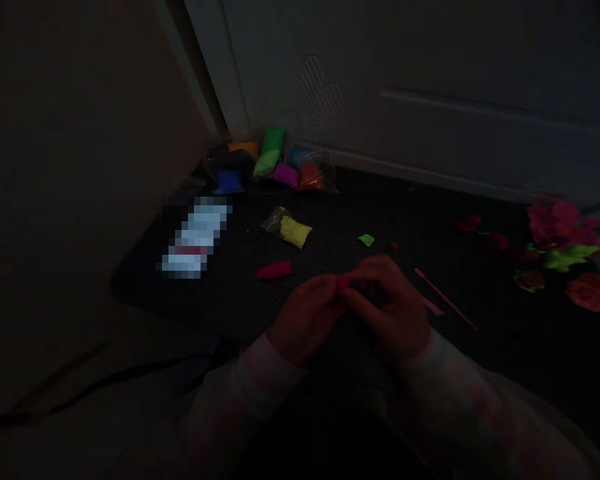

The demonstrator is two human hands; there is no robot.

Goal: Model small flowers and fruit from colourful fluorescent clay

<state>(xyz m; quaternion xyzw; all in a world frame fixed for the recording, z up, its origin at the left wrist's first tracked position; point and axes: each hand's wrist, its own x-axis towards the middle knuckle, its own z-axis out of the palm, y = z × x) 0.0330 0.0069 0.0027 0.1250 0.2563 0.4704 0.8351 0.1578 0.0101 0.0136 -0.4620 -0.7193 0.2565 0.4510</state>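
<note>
As the pink lump (275, 270) lies near the left hand (304, 319), it seems kept within reach. That hand holds a small pink piece (343, 283) between itself and the right hand (393, 305), both pinching narrowly, probably for fine control; a pink stick (445, 298) rests farther right.

Across the dark counter (330, 210) we go, and the back left corner is crowded with coloured packets (270, 155), green, orange, blue, purple and red. In front, a bright, blurred-out rectangle (196, 239) lies to the left, a yellow packet (296, 232) near a pink lump (275, 270). Rightward now: a green scrap (366, 239), an orange bit (393, 245), a thin pink stick (445, 298) beside a pink strip (433, 305), then pink flowers (563, 223).
</note>
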